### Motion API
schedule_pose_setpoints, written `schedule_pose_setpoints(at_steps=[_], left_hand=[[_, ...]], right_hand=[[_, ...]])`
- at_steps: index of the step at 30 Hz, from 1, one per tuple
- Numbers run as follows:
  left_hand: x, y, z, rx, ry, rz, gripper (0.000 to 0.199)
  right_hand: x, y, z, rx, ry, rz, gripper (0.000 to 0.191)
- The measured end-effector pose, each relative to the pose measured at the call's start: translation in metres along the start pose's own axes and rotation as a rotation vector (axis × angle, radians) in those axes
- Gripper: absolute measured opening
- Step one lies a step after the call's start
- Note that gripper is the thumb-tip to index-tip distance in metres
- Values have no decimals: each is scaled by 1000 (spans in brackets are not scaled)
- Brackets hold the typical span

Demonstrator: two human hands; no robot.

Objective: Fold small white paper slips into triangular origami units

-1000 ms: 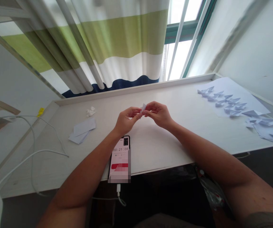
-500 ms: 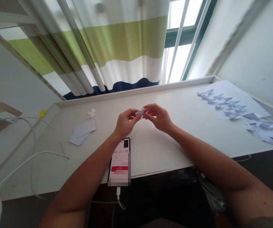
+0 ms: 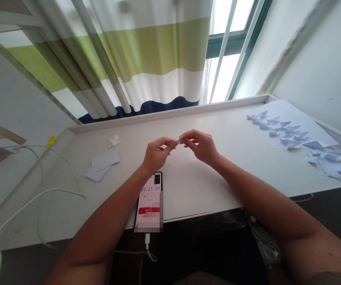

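A small folded white paper (image 3: 177,141) is held above the middle of the white table (image 3: 188,190). My left hand (image 3: 157,153) pinches its left end between thumb and fingers. On the other end, the fingertips of my right hand (image 3: 200,146) are closed. The paper shows as a narrow strip, and the fingers hide part of it. Several folded paper shapes (image 3: 284,128) stand on a white sheet (image 3: 280,109) at the right. More folded pieces (image 3: 333,155) lie nearer on stacked paper.
A phone (image 3: 151,202) showing a timer lies at the front edge beside my left forearm, its cable (image 3: 147,239) hanging down. Flat papers (image 3: 105,159) and crumpled paper (image 3: 114,141) lie at the left. White cables (image 3: 39,194) cross the left side. Behind hangs a curtain (image 3: 158,51).
The folded paper has turned from showing a wider face to a thin edge. My right fingertips have closed in on its right end.
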State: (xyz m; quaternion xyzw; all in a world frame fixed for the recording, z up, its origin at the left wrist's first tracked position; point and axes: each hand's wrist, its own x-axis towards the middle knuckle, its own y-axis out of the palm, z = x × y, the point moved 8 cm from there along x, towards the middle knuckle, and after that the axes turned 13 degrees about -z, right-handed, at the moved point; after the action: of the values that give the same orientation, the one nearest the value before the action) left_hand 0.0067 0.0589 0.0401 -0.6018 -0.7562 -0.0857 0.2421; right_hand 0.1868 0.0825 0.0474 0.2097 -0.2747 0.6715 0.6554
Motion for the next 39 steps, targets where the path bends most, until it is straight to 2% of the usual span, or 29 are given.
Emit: schedule_pose_setpoints(at_steps=[8, 15, 26, 32, 39], left_hand=[[0, -3, -4, 3, 67, -25, 33], [-2, -4, -14, 21, 189, -1, 29], [-3, -1, -14, -22, 187, 14, 26], [-2, 0, -10, -7, 142, 9, 25], [-3, 4, 1, -97, -51, 1, 26]], right_hand=[[2, 1, 10, -36, -90, 68, 28], [4, 2, 5, -46, -78, 88, 28], [2, 5, 4, -70, -216, 135, 19], [1, 8, 1, -67, -199, 172, 20], [0, 4, 0, -44, -86, 31, 22]])
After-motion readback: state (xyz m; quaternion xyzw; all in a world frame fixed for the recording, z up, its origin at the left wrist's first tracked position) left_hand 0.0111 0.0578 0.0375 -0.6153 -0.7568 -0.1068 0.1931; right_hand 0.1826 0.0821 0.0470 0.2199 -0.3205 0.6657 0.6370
